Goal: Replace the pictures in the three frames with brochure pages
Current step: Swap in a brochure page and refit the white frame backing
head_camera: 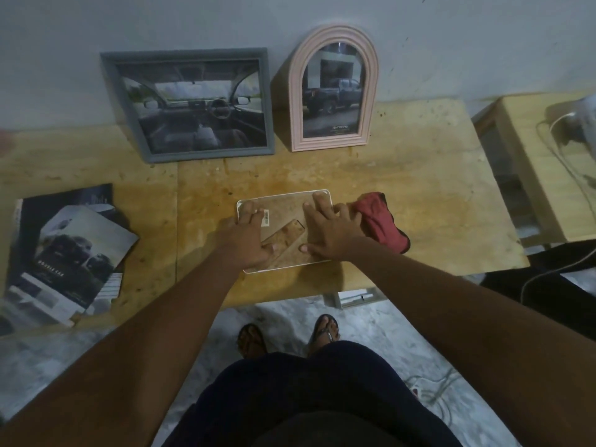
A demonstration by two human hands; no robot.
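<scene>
A white-edged frame [283,204] lies face down on the wooden table [419,195], its brown backing and stand showing. My left hand [246,237] rests on its left side, fingers bent over the left edge near a barcode sticker. My right hand [325,230] presses flat on its right side with fingers spread. A grey rectangular frame [190,104] with a car-interior picture and a pink arched frame [333,88] with a pickup-truck picture lean against the wall. Brochure pages [67,253] lie at the table's left.
A red cloth [382,225] lies just right of the face-down frame, touching my right hand. A second wooden stand [529,162] with cables stands at the right. The table's near edge is close to my feet, with a small white piece [353,298] under it.
</scene>
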